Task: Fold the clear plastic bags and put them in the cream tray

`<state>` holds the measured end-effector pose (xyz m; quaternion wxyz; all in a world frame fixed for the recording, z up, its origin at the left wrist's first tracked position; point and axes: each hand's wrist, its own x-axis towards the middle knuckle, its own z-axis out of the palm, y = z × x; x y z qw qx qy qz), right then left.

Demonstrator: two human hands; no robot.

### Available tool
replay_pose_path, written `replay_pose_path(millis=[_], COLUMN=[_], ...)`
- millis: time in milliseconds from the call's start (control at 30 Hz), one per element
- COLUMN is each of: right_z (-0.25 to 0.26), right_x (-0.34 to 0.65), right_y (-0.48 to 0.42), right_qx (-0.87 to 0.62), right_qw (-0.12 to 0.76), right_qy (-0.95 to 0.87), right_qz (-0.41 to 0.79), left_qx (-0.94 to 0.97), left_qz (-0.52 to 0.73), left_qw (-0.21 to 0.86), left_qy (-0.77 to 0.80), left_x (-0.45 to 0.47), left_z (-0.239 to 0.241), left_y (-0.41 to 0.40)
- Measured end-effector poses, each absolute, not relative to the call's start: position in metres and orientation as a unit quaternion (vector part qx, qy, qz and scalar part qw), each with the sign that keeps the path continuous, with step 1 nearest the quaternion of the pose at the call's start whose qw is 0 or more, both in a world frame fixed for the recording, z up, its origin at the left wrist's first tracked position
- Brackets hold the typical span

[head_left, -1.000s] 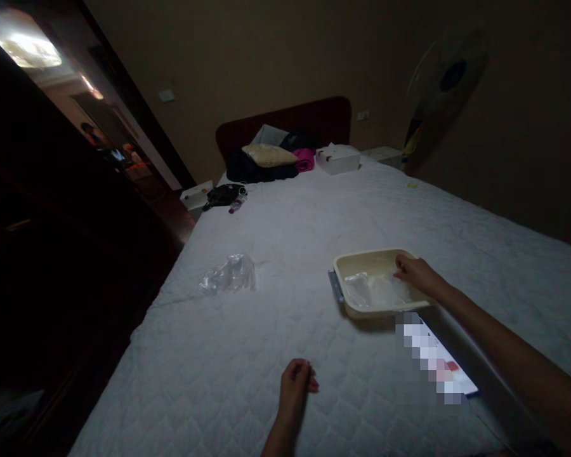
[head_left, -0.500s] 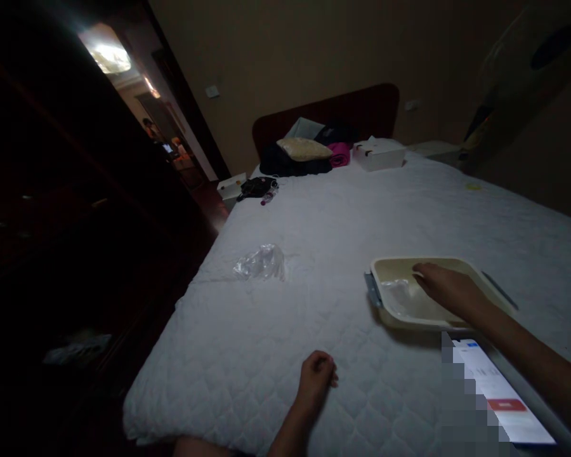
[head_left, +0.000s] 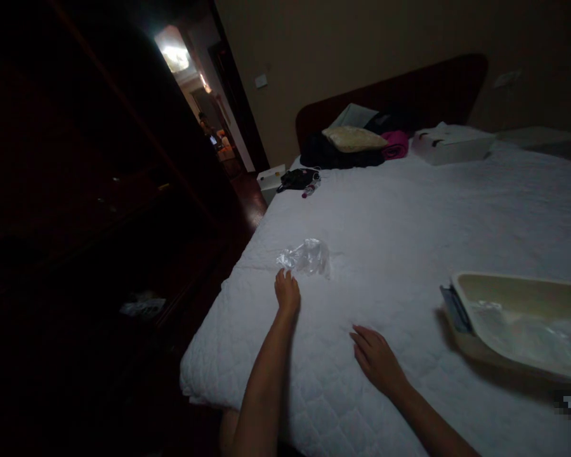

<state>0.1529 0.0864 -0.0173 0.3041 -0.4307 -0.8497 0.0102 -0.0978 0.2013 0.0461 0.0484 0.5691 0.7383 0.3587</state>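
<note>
While the left hand (head_left: 287,293) reaches, its fingertips touch a crumpled clear plastic bag (head_left: 305,257) near the bed (head_left: 409,216) edge.
Right hand (head_left: 375,358) lies open and flat on bare quilt at lower centre, holding nothing.

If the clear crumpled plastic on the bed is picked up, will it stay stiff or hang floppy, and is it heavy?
The crumpled clear plastic looks thin and creased, so it would probably sag and fold. It makes no visible dent in the quilted bed cover, so it is likely very light. The left hand reaches its edge; its glossy film may slip in a loose pinch.
</note>
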Motion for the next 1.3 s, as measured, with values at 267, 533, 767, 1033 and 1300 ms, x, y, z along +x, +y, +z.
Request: replay_pose_path(millis=[267,533,767,1033,1300], right_z=[-0.019,-0.01,0.049,0.068,0.069], right_x=[0.158,0.155,0.145,0.17,0.182], right_y=[0.092,0.086,0.053,0.02,0.016], right_qx=[-0.436,-0.476,-0.484,-0.509,-0.516], right_qw=[0.311,0.348,0.418,0.447,0.44], right_qy=[-0.844,-0.794,-0.661,-0.567,-0.522], right_qz=[0.024,0.149,0.393,0.468,0.518], left_qx=[0.616,0.59,0.478,0.172,0.148], left_qz=[0.289,0.373,0.52,0.609,0.608], left_qw=[0.064,0.032,0.444,0.636,0.668], left_qy=[0.73,0.715,0.551,0.442,0.403], left_x=[-0.133,-0.101,-0.024,0.031,0.036], left_z=[0.038,0.052,0.061,0.056,0.076], left_y=[0.234,0.14,0.029,-0.004,-0.001])
